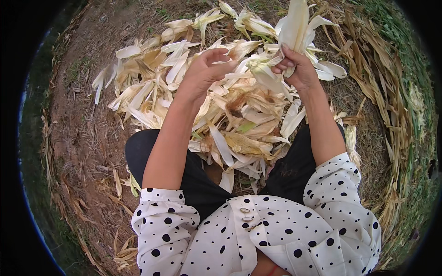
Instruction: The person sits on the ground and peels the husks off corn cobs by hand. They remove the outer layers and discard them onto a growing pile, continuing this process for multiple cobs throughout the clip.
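Pale corn husks (262,77) lie in a broad heap on the ground before me, some with brown silk (238,103) among them. My right hand (298,67), at the upper right, grips a bunch of corn husks (295,27) near its lower end; the leaves spread upward and outward from the fist. Whether a cob is inside cannot be seen. My left hand (214,67) hovers over the heap, fingers apart and curved, holding nothing. A gap separates it from the gripped bunch.
My dark-trousered knees (143,148) flank the near side of the heap. Long dry corn stalks and leaves (383,89) line the right side, with green plants (390,31) beyond. Bare soil with straw (89,131) lies to the left, and loose dry leaves (126,253) at the lower left.
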`<state>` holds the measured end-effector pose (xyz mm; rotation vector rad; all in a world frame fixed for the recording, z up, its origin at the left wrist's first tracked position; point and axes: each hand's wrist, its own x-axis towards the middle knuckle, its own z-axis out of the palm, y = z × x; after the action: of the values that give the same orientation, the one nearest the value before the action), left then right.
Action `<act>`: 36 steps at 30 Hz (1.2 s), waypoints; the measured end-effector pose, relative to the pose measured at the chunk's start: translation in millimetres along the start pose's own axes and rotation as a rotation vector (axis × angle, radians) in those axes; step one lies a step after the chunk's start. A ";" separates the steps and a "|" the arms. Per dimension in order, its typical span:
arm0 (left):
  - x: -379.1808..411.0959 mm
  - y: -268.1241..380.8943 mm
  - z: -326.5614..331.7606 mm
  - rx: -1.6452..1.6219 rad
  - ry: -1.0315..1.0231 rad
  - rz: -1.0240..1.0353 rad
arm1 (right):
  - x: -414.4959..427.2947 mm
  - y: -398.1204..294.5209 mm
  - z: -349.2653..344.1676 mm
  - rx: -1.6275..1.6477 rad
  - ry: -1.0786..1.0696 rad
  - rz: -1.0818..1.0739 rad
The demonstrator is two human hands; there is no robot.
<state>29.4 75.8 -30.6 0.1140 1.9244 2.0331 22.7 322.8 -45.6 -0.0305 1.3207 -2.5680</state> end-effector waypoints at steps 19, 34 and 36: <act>7.4 -10.1 9.9 -0.580 -0.035 0.194 | 4.0 -9.8 17.1 -0.110 0.256 -0.211; 0.9 -15.6 23.9 0.180 0.215 0.446 | 9.3 5.5 25.3 -0.130 0.274 -0.167; -0.8 -14.4 23.1 0.419 0.334 0.678 | 8.1 5.3 26.6 -0.073 0.269 -0.157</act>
<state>39.5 98.0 -42.7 0.6422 2.7982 2.0757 19.5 296.8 -35.0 0.2132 1.5631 -2.7280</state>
